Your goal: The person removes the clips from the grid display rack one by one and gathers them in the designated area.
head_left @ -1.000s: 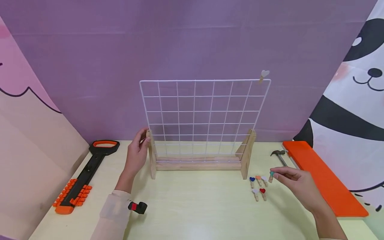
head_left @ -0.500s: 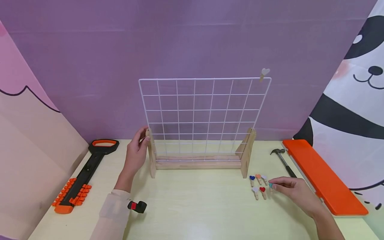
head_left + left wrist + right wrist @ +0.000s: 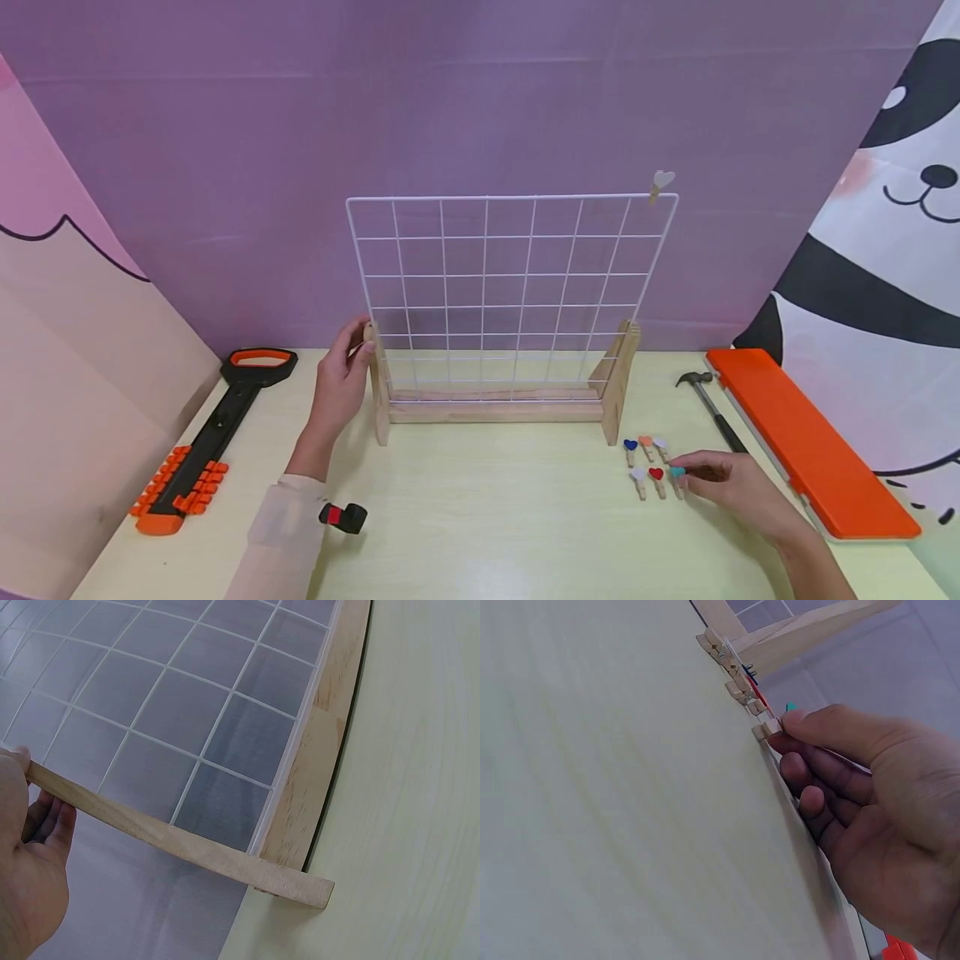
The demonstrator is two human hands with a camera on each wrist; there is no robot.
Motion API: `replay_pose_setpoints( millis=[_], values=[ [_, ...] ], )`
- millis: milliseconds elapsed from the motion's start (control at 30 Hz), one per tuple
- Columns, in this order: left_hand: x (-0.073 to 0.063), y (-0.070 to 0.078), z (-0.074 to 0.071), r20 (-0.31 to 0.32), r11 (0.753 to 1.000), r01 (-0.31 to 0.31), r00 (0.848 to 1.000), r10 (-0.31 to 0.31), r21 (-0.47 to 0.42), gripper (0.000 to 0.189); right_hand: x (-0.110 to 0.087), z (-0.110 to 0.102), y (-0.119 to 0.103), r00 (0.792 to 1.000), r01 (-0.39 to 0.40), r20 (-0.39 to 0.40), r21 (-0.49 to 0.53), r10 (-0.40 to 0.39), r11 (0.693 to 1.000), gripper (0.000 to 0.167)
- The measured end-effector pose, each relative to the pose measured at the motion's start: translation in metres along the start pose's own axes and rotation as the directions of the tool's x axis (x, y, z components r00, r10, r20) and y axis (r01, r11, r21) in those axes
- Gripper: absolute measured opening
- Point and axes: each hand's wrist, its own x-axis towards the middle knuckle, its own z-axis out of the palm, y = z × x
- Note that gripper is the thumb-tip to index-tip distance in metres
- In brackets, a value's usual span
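Observation:
My left hand (image 3: 343, 379) grips the left upright (image 3: 150, 829) of a wooden stand (image 3: 495, 413), thumb on the near side and fingers curled behind. The stand holds up a white wire grid (image 3: 517, 197); a white heart clothespin (image 3: 663, 180) is clipped to its top right corner. My right hand (image 3: 738, 487) pinches a small wooden clothespin with a teal heart (image 3: 677, 473) between thumb and forefinger, down at the tabletop. Beside it lie clothespins with a red heart (image 3: 656, 475), a blue heart (image 3: 630, 446), an orange top (image 3: 646, 442) and white hearts.
A hammer (image 3: 711, 407) and a long orange case (image 3: 810, 450) lie at the right. On the left is a black tool with orange parts (image 3: 225, 421). A purple cloth (image 3: 480, 100) hangs behind the stand.
My right hand has lowered the teal heart clothespin to the tabletop, just right of the red one. The left hand has kept its place on the stand.

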Motion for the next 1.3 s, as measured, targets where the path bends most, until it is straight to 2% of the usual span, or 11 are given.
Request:
replay_pose_setpoints(
  millis=[200, 300, 600, 833, 1100, 1200, 1300],
  values=[
    [0.001, 0.000, 0.001, -0.006, 1.000, -0.011, 1.000, 0.011, -0.004, 0.047, -0.002, 0.002, 0.000, 0.995, 0.098, -0.031, -0.033, -0.099, 0.995, 0.025],
    [0.001, -0.001, 0.000, -0.004, 1.000, -0.014, 1.000, 0.014, 0.000, 0.047, -0.002, 0.002, 0.001, 0.992, 0.122, -0.040, -0.029, -0.123, 0.992, 0.025],
    [0.002, -0.001, 0.000, -0.011, 1.000, -0.022, 1.000, 0.022, -0.009, 0.047, 0.000, 0.005, 0.001, 0.992, 0.100, -0.069, -0.054, -0.104, 0.993, 0.025],
    [0.001, -0.001, -0.001, -0.005, 1.000, -0.013, 1.000, 0.013, -0.009, 0.047, -0.003, 0.000, 0.003, 0.992, 0.076, -0.090, -0.116, -0.086, 0.990, 0.029],
    [0.002, -0.001, 0.000, -0.002, 1.000, -0.022, 1.000, 0.022, -0.008, 0.047, -0.007, -0.019, -0.007, 0.989, -0.007, -0.145, -0.056, -0.001, 0.998, 0.040],
    [0.002, -0.003, 0.000, -0.004, 1.000, -0.024, 1.000, 0.024, -0.006, 0.048, -0.006, -0.029, -0.018, 0.987, 0.018, -0.162, -0.008, -0.019, 1.000, 0.042],
    [0.001, -0.005, 0.000, -0.004, 1.000, -0.016, 1.000, 0.016, 0.001, 0.048, -0.002, -0.037, -0.032, 0.981, 0.087, -0.176, 0.008, -0.084, 0.996, 0.038]
  ],
)
